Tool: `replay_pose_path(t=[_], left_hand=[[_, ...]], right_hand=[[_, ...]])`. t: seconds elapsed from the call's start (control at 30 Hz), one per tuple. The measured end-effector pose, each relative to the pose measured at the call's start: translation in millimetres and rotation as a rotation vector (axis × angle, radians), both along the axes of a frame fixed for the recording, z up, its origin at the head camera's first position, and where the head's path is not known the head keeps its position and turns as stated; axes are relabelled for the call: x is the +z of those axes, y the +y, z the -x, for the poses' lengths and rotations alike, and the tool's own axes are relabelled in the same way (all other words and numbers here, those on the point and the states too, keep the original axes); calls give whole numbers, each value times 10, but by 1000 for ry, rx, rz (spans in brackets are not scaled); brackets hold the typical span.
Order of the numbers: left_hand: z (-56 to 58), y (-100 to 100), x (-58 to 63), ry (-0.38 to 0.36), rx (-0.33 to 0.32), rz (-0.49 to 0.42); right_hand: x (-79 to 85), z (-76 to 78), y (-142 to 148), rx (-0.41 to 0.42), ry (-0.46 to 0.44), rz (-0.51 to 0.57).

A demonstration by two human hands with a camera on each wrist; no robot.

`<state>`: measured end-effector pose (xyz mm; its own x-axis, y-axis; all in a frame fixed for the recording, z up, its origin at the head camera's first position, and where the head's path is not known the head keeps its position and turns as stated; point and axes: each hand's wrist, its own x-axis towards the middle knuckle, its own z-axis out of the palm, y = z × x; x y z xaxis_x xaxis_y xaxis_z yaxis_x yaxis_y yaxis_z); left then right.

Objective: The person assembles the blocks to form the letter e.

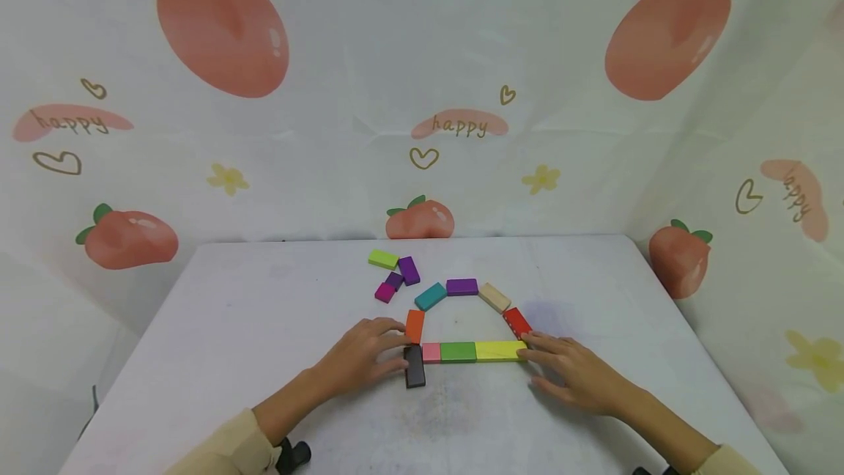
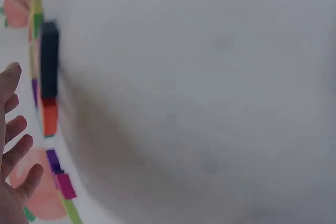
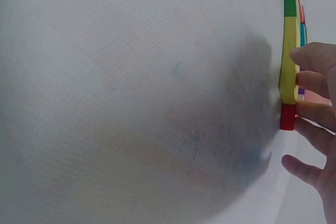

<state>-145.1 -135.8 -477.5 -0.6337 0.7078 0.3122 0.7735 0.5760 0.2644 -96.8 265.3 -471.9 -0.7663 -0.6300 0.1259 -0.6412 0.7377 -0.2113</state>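
Note:
My left hand (image 1: 363,355) is beside an orange block (image 1: 415,325) and a black block (image 1: 415,369), its fingers spread and loosely bent. In the left wrist view those fingers (image 2: 16,127) look apart from the blocks. My right hand (image 1: 572,374) reaches to the right end of a yellow block (image 1: 498,351) and a red block (image 1: 517,322); its fingertips seem to touch them. A green block (image 1: 458,352) and a pink block (image 1: 431,352) continue the straight row leftward. Teal (image 1: 431,297), purple (image 1: 461,287) and beige (image 1: 494,297) blocks form an arch above it.
Behind the arch, to the left, lie a lime green block (image 1: 383,259), a purple block (image 1: 409,270), a dark purple block (image 1: 394,281) and a magenta block (image 1: 385,292). The white table (image 1: 264,299) ends at a printed curtain (image 1: 356,94).

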Motion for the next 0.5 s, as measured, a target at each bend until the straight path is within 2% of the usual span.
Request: replay_pose_path(t=[0.1, 0.3, 0.5], left_hand=[[125, 21, 43, 4, 84, -67], [421, 113, 120, -71, 264, -203], [686, 182, 132, -124, 348, -196]], right_hand=[[4, 0, 2, 3, 9, 2], [0, -1, 15, 12, 28, 11], [-18, 9, 11, 18, 34, 18]])
